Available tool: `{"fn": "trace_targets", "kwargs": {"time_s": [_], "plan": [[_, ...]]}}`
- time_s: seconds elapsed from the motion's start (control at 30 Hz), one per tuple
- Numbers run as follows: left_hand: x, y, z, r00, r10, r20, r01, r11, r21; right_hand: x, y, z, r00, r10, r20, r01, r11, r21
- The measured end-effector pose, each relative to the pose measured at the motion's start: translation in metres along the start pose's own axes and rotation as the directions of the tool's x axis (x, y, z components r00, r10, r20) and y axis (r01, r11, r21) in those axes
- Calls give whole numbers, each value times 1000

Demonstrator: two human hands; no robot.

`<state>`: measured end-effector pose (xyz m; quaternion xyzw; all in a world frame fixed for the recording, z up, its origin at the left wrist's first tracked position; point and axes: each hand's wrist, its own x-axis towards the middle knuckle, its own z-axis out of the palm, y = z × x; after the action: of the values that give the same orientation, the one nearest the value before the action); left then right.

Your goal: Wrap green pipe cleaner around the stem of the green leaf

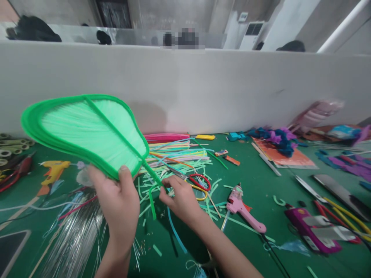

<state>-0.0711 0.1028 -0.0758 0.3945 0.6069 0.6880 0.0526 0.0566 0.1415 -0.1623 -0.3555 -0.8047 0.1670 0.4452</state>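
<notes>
A green hand fan (95,119), edged with fuzzy pipe cleaner and pale green inside, is held up tilted to the left. A darker pipe-cleaner rib (113,129) crosses it and runs on as a stem. My left hand (118,197) grips the fan's lower edge, thumb in front. At the stem, my right hand (181,197) pinches with thumb and fingertips, hiding the stem's end. A bent green pipe cleaner (152,202) hangs down beside those fingers. Scissors (199,181) with red and yellow handles lie just behind my right hand, among pale green clippings (214,189).
A pink glue gun (245,212) lies to the right, a yellow glue gun (55,172) to the left. Colored strips (174,148) are heaped behind my hands. Silvery wires (77,235) spread at lower left. A purple device (311,229) sits at right. A white partition (217,88) borders the green table.
</notes>
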Motion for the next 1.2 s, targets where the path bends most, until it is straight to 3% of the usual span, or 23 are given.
{"fn": "trace_targets", "kwargs": {"time_s": [0.13, 0.27, 0.4, 0.5, 0.53, 0.57, 0.6, 0.63, 0.67, 0.73, 0.8, 0.9, 1.03, 1.2], "plan": [[-1, 1, 0, 997, 67, -34, -64, 995, 73, 0, -1, 1, 1000, 11, -8, -11, 1000, 26], [0, 3, 0, 997, 62, -40, -60, 997, 47, 1, -3, 0, 999, 35, -13, -34, 996, 77], [0, 3, 4, 1000, -17, 8, 18, 987, -157, 5, -9, -7, 996, 86, -4, -84, 985, 151], [-12, -9, 4, 983, -167, 83, 186, 900, -393, 7, -16, -20, 991, 131, 14, -131, 969, 209], [-20, -16, 2, 958, -246, 147, 286, 847, -449, 6, -18, -25, 986, 160, 42, -165, 954, 250], [-28, -24, 0, 900, -343, 270, 432, 788, -439, 5, -20, -30, 975, 203, 90, -222, 923, 316], [-38, -32, -3, 788, -457, 412, 602, 710, -364, 2, -22, -35, 951, 259, 167, -306, 864, 399], [-47, -39, -7, 634, -526, 566, 747, 607, -273, -1, -24, -40, 911, 317, 263, -409, 775, 482], [-56, -46, -10, 506, -541, 672, 829, 520, -206, -6, -26, -44, 853, 368, 370, -520, 659, 544], [-70, -54, -16, 411, -535, 738, 886, 424, -187, -14, -29, -49, 713, 432, 552, -701, 426, 572], [-80, -56, -18, 365, -521, 772, 913, 361, -189, -22, -32, -52, 592, 476, 651, -801, 254, 542], [-88, -53, -18, 304, -505, 808, 942, 288, -174, -30, -35, -53, 480, 527, 702, -843, 55, 535], [-98, -54, -20, 282, -491, 824, 954, 230, -190, -36, -35, -53, 410, 520, 750, -824, -142, 549], [-103, -59, -27, 214, -505, 836, 975, 164, -150, -44, -30, -53, 370, 446, 815, -832, -231, 504]]}}
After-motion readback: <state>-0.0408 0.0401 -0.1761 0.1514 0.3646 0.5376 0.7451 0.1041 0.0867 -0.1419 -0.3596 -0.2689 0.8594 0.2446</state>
